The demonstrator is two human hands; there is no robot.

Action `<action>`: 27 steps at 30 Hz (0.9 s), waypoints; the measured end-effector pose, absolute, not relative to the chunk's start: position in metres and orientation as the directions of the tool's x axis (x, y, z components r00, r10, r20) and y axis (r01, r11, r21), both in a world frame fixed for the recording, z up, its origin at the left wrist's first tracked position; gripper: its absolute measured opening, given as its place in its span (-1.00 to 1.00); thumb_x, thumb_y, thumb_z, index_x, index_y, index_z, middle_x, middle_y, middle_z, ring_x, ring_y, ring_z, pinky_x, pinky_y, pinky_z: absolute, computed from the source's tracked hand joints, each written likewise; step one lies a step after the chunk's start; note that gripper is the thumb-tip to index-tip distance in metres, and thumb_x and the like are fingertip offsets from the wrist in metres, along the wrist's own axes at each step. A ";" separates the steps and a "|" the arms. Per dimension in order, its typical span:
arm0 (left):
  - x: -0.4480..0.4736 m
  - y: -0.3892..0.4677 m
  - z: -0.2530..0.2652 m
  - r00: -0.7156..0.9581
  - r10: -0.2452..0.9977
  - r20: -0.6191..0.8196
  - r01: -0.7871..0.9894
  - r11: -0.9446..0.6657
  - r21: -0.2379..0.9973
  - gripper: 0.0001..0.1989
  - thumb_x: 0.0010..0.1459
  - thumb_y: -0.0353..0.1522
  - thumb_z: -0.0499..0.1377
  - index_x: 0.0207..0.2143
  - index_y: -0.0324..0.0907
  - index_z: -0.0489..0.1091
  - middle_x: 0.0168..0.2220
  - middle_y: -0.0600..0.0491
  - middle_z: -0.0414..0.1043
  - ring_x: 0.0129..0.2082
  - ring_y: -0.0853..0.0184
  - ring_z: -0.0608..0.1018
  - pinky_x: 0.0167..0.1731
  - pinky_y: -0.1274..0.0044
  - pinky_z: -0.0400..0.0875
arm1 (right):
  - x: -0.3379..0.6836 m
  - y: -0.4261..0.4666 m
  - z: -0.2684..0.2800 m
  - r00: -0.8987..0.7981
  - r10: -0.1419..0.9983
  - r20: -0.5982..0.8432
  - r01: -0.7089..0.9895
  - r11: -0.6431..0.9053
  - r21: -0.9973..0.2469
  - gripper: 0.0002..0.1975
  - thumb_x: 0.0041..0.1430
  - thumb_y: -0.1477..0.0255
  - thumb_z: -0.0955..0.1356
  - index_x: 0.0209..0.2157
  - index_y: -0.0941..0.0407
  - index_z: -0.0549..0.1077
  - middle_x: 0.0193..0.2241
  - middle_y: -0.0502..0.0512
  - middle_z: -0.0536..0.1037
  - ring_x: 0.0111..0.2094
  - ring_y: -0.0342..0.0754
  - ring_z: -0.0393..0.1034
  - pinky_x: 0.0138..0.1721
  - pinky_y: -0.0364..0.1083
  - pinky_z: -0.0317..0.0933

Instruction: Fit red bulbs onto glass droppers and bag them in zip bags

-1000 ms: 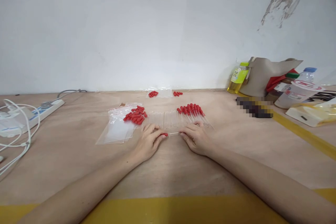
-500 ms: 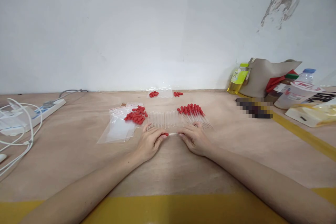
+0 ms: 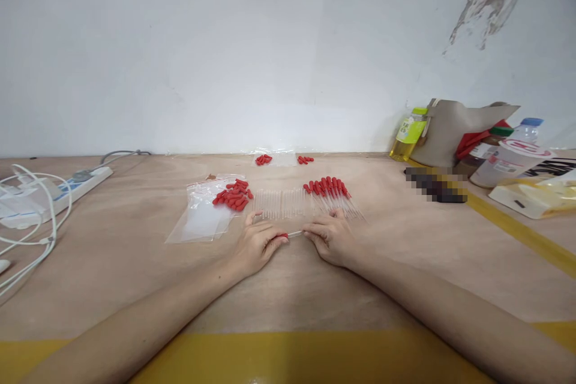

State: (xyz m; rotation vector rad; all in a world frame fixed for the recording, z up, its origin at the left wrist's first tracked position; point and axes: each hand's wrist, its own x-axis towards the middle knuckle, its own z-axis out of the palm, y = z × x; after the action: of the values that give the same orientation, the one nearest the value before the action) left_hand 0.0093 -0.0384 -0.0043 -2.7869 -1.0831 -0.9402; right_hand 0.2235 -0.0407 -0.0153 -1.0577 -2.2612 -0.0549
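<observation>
Between thumb and fingers, my left hand (image 3: 257, 246) pinches a red rubber bulb (image 3: 283, 235). My right hand (image 3: 330, 239) is closed on a clear glass dropper tube (image 3: 294, 233), whose left end meets the bulb; how deep it sits inside cannot be seen. Just beyond my hands lies a row of bare glass tubes (image 3: 281, 203). A pile of loose red bulbs (image 3: 234, 195) rests at the row's left, partly over clear plastic bags (image 3: 202, 213). To the right, several droppers with red bulbs fitted (image 3: 330, 187) lie side by side, near my right fingers.
Small groups of red bulbs (image 3: 263, 159) lie on clear plastic by the wall. At left is a power strip (image 3: 85, 189) with white cables (image 3: 54, 222). On the right stand a yellow-green bottle (image 3: 408, 135), a grey bag (image 3: 450, 132) and a plastic cup (image 3: 508, 162).
The tube between my hands now slants slightly, its bulb end a little lower than before. My right fingers have shifted slightly left. Both hands keep their hold.
</observation>
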 end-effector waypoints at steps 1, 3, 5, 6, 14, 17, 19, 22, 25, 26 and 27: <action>0.009 -0.038 -0.005 0.576 0.613 0.540 0.618 -0.760 0.203 -0.83 0.16 -0.31 0.04 -0.39 -0.14 0.39 -0.48 0.13 0.48 -0.45 0.40 0.48 0.00 0.32 0.00 | 0.223 -0.042 -0.015 -0.480 0.677 0.558 0.707 0.675 -0.210 -0.79 0.15 0.46 0.21 -0.34 0.05 0.48 -0.44 0.00 0.53 -0.42 -0.15 0.32 -0.27 -0.05 -0.13; 0.009 -0.037 -0.006 0.575 0.614 0.541 0.616 -0.760 0.208 -0.84 0.15 -0.30 0.05 -0.39 -0.13 0.39 -0.49 0.14 0.47 -0.46 0.41 0.47 0.01 0.32 0.00 | 0.222 -0.043 -0.015 -0.493 0.669 0.556 0.705 0.682 -0.195 -0.78 0.15 0.47 0.20 -0.36 0.06 0.47 -0.45 0.00 0.53 -0.43 -0.15 0.31 -0.27 -0.05 -0.13; 0.009 -0.037 -0.006 0.582 0.610 0.538 0.607 -0.766 0.212 -0.84 0.15 -0.29 0.05 -0.39 -0.14 0.38 -0.49 0.15 0.46 -0.47 0.42 0.46 0.01 0.33 0.00 | 0.222 -0.045 -0.013 -0.510 0.664 0.547 0.696 0.692 -0.190 -0.78 0.15 0.46 0.19 -0.37 0.07 0.47 -0.48 0.00 0.53 -0.47 -0.17 0.30 -0.27 -0.06 -0.13; 0.009 -0.037 -0.006 0.591 0.606 0.533 0.601 -0.771 0.211 -0.84 0.15 -0.29 0.05 -0.38 -0.14 0.37 -0.49 0.14 0.46 -0.48 0.43 0.46 0.02 0.33 0.00 | 0.222 -0.046 -0.011 -0.521 0.662 0.540 0.691 0.698 -0.190 -0.78 0.15 0.46 0.19 -0.38 0.07 0.46 -0.50 -0.01 0.52 -0.49 -0.18 0.28 -0.27 -0.06 -0.13; 0.010 -0.040 -0.005 0.662 0.572 0.484 0.555 -0.808 0.197 -0.84 0.16 -0.32 0.02 -0.39 -0.17 0.35 -0.47 0.11 0.44 -0.44 0.40 0.45 0.02 0.33 0.00 | 0.215 -0.051 -0.006 -0.550 0.684 0.479 0.682 0.699 -0.215 -0.76 0.16 0.44 0.18 -0.48 0.10 0.43 -0.55 -0.02 0.51 -0.55 -0.19 0.23 -0.32 -0.08 -0.12; 0.010 -0.040 -0.005 0.669 0.566 0.482 0.554 -0.812 0.185 -0.83 0.18 -0.33 0.00 -0.37 -0.16 0.35 -0.47 0.10 0.43 -0.44 0.39 0.44 0.02 0.33 0.00 | 0.214 -0.050 -0.010 -0.534 0.700 0.474 0.691 0.685 -0.233 -0.75 0.17 0.43 0.18 -0.49 0.08 0.43 -0.53 -0.02 0.52 -0.54 -0.18 0.24 -0.29 -0.07 -0.11; 0.009 -0.039 -0.004 0.683 0.553 0.477 0.554 -0.818 0.156 -0.81 0.19 -0.33 -0.02 -0.37 -0.17 0.35 -0.46 0.09 0.44 -0.42 0.38 0.44 0.03 0.32 -0.01 | 0.214 -0.049 -0.010 -0.529 0.705 0.473 0.695 0.679 -0.234 -0.75 0.17 0.42 0.19 -0.49 0.08 0.43 -0.55 -0.02 0.51 -0.55 -0.18 0.23 -0.28 -0.07 -0.11; 0.008 -0.036 -0.002 0.707 0.508 0.491 0.551 -0.832 0.067 -0.81 0.20 -0.33 -0.03 -0.33 -0.16 0.36 -0.41 0.07 0.45 -0.36 0.36 0.45 0.05 0.28 -0.07 | 0.213 -0.052 -0.003 -0.542 0.696 0.471 0.704 0.682 -0.198 -0.74 0.17 0.40 0.20 -0.51 0.09 0.44 -0.58 -0.01 0.49 -0.55 -0.17 0.22 -0.28 -0.07 -0.10; 0.006 -0.034 0.001 0.704 0.466 0.536 0.553 -0.834 -0.002 -0.84 0.19 -0.35 0.00 -0.27 -0.12 0.36 -0.34 0.08 0.46 -0.28 0.35 0.44 0.07 0.25 -0.12 | 0.214 -0.057 0.009 -0.569 0.676 0.468 0.721 0.684 -0.111 -0.75 0.15 0.37 0.22 -0.49 0.09 0.46 -0.50 0.04 0.49 -0.43 -0.12 0.27 -0.29 -0.06 -0.08; 0.005 -0.033 0.001 0.692 0.463 0.554 0.559 -0.829 -0.005 -0.84 0.18 -0.35 0.01 -0.23 -0.11 0.35 -0.30 0.08 0.46 -0.25 0.34 0.44 0.07 0.25 -0.13 | 0.215 -0.057 0.013 -0.572 0.678 0.463 0.733 0.675 -0.084 -0.76 0.14 0.37 0.23 -0.50 0.10 0.46 -0.48 0.06 0.49 -0.40 -0.10 0.28 -0.29 -0.07 -0.07; 0.003 -0.033 0.002 0.672 0.472 0.570 0.574 -0.819 0.002 -0.82 0.16 -0.35 0.03 -0.18 -0.11 0.33 -0.26 0.06 0.45 -0.23 0.33 0.43 0.07 0.25 -0.12 | 0.218 -0.056 0.016 -0.563 0.692 0.452 0.751 0.657 -0.070 -0.77 0.12 0.38 0.23 -0.50 0.10 0.46 -0.46 0.08 0.49 -0.38 -0.09 0.28 -0.31 -0.07 -0.05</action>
State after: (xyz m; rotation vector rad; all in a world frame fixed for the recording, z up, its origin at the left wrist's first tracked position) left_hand 0.0033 -0.0326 0.0018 -2.7076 -0.8551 -0.8491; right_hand 0.2177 -0.0556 0.0156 -1.1284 -2.4306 -0.1790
